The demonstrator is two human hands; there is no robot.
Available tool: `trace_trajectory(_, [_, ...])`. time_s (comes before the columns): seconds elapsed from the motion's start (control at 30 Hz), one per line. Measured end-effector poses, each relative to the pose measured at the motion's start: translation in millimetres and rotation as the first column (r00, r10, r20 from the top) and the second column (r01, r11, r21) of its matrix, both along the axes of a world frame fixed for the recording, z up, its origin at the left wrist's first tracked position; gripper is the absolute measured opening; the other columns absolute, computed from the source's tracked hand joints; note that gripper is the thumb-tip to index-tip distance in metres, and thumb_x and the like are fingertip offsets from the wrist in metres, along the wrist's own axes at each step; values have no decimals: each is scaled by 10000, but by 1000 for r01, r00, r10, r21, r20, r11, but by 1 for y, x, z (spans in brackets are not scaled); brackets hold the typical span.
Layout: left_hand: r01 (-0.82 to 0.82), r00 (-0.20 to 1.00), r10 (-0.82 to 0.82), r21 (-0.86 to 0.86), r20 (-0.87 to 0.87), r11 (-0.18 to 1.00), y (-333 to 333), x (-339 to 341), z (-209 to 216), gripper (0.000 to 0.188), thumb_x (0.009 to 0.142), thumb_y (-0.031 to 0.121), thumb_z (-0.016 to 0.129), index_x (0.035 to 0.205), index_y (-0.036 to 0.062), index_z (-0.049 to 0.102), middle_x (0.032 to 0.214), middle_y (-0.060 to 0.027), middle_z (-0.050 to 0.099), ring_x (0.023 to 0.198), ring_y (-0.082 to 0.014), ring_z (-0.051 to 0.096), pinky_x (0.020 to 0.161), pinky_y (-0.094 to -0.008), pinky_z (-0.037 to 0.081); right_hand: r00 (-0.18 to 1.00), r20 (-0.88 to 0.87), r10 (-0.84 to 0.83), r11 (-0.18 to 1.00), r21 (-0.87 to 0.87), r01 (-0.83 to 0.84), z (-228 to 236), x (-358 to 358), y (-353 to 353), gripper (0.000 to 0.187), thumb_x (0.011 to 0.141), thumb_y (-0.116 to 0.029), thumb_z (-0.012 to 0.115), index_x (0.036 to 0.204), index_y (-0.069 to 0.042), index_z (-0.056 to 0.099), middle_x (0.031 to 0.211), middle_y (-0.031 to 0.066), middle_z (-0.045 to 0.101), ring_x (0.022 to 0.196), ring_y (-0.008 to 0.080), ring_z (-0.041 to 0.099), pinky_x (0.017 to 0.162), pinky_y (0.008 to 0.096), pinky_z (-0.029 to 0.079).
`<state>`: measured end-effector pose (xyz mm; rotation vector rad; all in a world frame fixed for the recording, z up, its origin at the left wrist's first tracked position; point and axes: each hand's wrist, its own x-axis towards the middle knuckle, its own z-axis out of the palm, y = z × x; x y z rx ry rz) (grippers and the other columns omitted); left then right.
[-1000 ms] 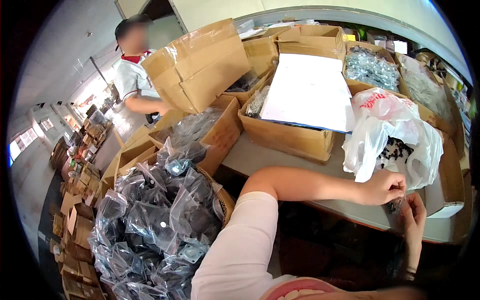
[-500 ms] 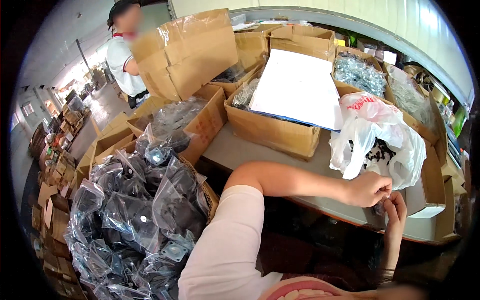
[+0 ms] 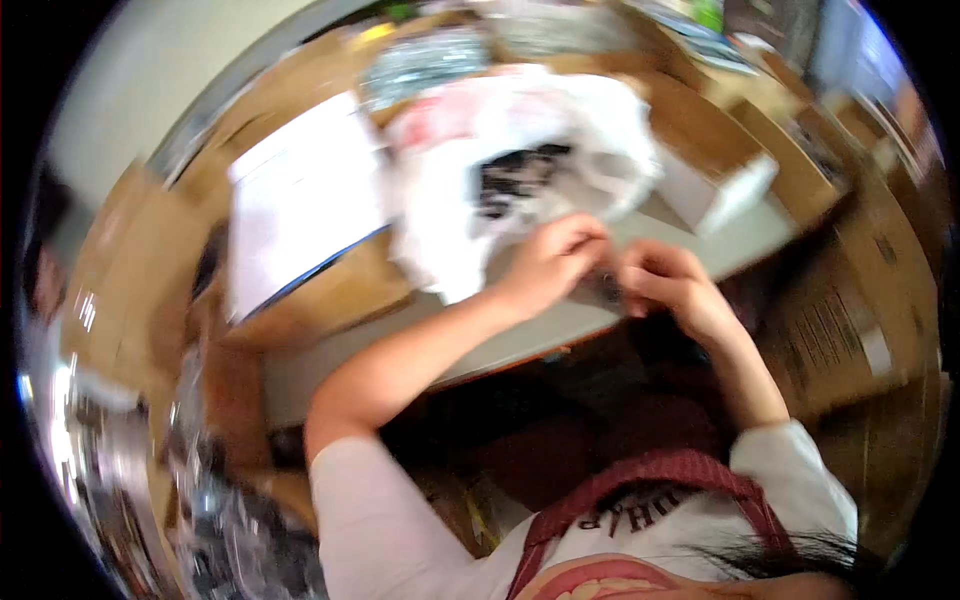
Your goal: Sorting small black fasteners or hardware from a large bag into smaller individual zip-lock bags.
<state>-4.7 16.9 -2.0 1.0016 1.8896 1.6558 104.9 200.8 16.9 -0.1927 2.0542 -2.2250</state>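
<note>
Near the front edge of the grey tabletop, my left hand (image 3: pixel 560 265) and my right hand (image 3: pixel 668 284) are close together, fingers pinched. Between them is what looks like a small clear plastic bag (image 3: pixel 604 288) with something dark in it, smeared by motion. Just beyond my left hand lies a white carrier bag (image 3: pixel 437 235) with red print, its mouth spread wide. Many small black parts (image 3: pixel 515 178) sit inside it; their exact kind is too blurred to tell.
Left of the carrier bag, white paper sheets on a blue board (image 3: pixel 305 205) rest on a cardboard box (image 3: pixel 355 285). Behind stands a box of clear-bagged parts (image 3: pixel 425 65). More cartons (image 3: pixel 830 310) are at the right. Bagged dark parts (image 3: pixel 245 535) fill the lower left.
The view has swung right, so the table and boxes appear farther left. My hands have drawn slightly apart, still at the small bag. The co-worker is now only a blur at the left rim.
</note>
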Motion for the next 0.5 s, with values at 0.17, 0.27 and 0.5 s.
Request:
trace_trajectory(0.17, [-36, 988, 21, 98, 151, 995, -7, 10, -1, 126, 993, 106, 586, 1086, 25, 612, 958, -21, 658, 852, -73, 602, 734, -226, 473, 951, -47, 305, 860, -416, -296, 7, -2, 28, 175, 985, -226, 607, 1025, -57, 582, 782, 93, 670, 572, 169, 614, 548, 274, 471])
trace_trajectory(0.27, [-13, 1000, 13, -3, 5, 1000, 0, 6, -3, 107, 997, 140, 588, 1036, 41, 605, 894, -27, 681, 818, -69, 593, 707, -233, 438, 982, -161, 96, 859, -486, -163, 26, -3, 66, 286, 979, -279, 595, 1107, -25, 566, 694, 131, 623, 419, 183, 514, 439, 313, 415])
trace_trajectory(0.5, [-23, 994, 23, -1, -108, 1000, 2, 6, -1, 121, 996, 138, 571, 1058, 36, 595, 874, -26, 691, 736, -48, 522, 680, -220, 410, 730, -500, -465, 875, -386, 293, 77, -42, 217, 178, 987, -120, 553, 1077, 14, 628, 983, 96, 678, 869, 137, 649, 837, 263, 536])
